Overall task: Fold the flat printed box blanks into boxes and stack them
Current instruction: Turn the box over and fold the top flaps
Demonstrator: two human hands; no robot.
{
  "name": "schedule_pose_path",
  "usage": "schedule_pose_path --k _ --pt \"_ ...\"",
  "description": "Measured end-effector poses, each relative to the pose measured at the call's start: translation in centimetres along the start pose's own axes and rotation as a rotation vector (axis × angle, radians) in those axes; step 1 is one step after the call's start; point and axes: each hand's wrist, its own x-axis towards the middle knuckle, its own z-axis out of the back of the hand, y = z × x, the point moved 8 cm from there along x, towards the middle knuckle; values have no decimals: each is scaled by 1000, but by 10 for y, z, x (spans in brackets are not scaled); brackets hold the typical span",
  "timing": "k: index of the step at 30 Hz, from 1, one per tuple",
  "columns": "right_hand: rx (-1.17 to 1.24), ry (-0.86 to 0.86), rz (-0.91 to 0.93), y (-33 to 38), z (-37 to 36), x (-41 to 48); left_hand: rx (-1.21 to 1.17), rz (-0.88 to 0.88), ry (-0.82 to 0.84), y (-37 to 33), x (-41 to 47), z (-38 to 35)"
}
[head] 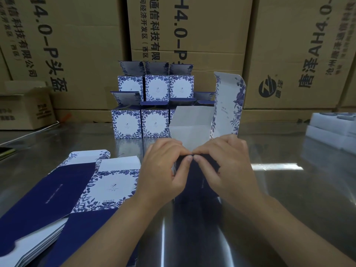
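A half-folded blue-and-white floral box (pixel 194 128) lies on its side in the middle of the steel table, its white inside facing me and its long lid flap (pixel 229 105) standing up at the right. My left hand (pixel 165 170) and my right hand (pixel 225 166) both grip its dark blue near end, fingertips meeting at the middle and pressing the flaps. A pile of flat printed blanks (pixel 67 199) lies at the left. Folded boxes (pixel 154 105) stand stacked in two rows behind.
Large brown cartons (pixel 192 35) wall off the back of the steel table (pixel 298 189). A smaller open carton (pixel 25 108) sits at the far left. White foam trays (pixel 333 128) are piled at the right edge.
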Motion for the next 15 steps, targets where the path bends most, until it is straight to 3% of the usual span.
schedule_pose_path --k 15 --pt "-146 38 -57 -10 15 10 46 14 18 9 1 2"
